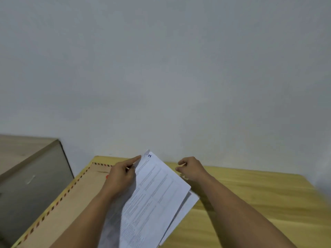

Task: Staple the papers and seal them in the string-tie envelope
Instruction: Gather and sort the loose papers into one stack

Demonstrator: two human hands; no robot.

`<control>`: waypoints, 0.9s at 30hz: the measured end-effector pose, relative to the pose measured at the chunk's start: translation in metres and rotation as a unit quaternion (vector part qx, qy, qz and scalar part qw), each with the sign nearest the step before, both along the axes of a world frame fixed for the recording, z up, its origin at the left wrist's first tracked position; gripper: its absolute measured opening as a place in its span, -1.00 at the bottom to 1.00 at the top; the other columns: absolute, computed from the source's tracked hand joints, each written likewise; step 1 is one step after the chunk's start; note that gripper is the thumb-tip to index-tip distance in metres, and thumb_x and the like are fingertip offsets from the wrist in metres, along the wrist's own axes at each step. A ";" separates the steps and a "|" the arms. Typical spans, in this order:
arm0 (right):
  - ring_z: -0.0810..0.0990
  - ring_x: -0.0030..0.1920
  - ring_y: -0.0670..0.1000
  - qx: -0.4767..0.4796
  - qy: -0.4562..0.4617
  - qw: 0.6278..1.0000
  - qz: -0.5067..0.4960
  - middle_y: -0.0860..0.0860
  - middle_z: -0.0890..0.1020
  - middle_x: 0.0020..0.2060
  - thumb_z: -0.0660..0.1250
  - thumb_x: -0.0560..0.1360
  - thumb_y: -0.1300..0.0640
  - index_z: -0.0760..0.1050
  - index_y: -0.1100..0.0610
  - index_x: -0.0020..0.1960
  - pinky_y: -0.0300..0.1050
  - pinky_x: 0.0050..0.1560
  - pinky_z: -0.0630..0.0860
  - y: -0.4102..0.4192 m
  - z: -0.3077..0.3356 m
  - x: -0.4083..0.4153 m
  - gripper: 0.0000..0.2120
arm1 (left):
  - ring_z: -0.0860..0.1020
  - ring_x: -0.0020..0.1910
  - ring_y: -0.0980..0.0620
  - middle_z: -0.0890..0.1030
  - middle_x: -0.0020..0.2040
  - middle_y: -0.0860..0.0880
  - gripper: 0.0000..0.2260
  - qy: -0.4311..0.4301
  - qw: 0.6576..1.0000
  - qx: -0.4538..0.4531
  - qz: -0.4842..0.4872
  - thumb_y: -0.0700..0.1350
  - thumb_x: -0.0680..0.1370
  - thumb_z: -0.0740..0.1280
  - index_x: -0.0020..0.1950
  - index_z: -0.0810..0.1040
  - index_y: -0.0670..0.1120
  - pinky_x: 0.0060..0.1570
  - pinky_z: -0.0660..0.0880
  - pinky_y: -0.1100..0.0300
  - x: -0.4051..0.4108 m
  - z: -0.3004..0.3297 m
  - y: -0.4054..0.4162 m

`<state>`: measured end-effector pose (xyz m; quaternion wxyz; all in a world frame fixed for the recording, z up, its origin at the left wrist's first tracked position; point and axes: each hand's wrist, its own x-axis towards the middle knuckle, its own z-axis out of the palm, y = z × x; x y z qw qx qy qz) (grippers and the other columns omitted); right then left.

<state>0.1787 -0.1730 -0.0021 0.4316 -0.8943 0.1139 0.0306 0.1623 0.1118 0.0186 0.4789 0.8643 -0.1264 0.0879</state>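
A stack of printed white papers [155, 197] is held tilted above the table, its sheets fanned apart at the lower right. My left hand [121, 174] grips the stack near its upper left edge, with the index finger stretched along the top towards the corner. My right hand [190, 169] hovers just past the papers' right edge with its fingers loosely curled, and I see nothing in it. The brown string-tie envelope [71, 203], with a red and dark striped border, lies flat on the table under my left arm. Its red tie button [107, 176] peeks out beside my left hand. No stapler is in view.
The yellow wooden table [250, 203] stretches to the right of the papers and ends at a pale wall [161, 77]. A grey and beige cabinet [32, 176] stands against the table's left side.
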 end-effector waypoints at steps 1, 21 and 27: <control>0.69 0.12 0.03 -0.035 0.024 0.999 0.007 0.01 0.70 0.09 0.55 0.47 -0.05 0.61 0.09 0.30 -0.03 0.22 0.59 0.005 -0.008 0.005 -0.55 | 0.62 -0.12 0.28 0.71 0.05 0.18 -0.60 0.009 1.000 -0.008 0.004 -0.25 0.64 0.27 0.32 0.58 0.21 -0.08 0.54 0.31 0.005 -0.004 0.006; 0.35 -0.43 -0.02 -0.134 0.101 0.986 -0.025 -0.01 0.42 -0.39 0.44 0.50 0.13 0.32 0.09 -0.35 -0.19 -0.44 0.25 0.000 -0.037 0.002 -0.64 | 0.48 -0.38 0.24 0.71 -0.16 0.24 -0.52 0.030 0.999 0.016 -0.006 -0.26 0.62 0.23 0.18 0.53 0.39 -0.29 0.43 0.31 0.005 -0.005 0.012; 0.47 -0.41 0.03 -0.132 0.105 0.979 -0.112 0.03 0.52 -0.40 0.45 0.38 0.21 0.40 0.16 -0.34 -0.19 -0.44 0.32 -0.067 -0.016 -0.066 -0.76 | 0.44 -0.46 0.23 0.63 -0.36 0.24 -0.63 0.010 0.999 0.026 -0.032 -0.23 0.63 0.28 0.31 0.62 0.15 -0.41 0.36 0.40 -0.015 0.010 -0.028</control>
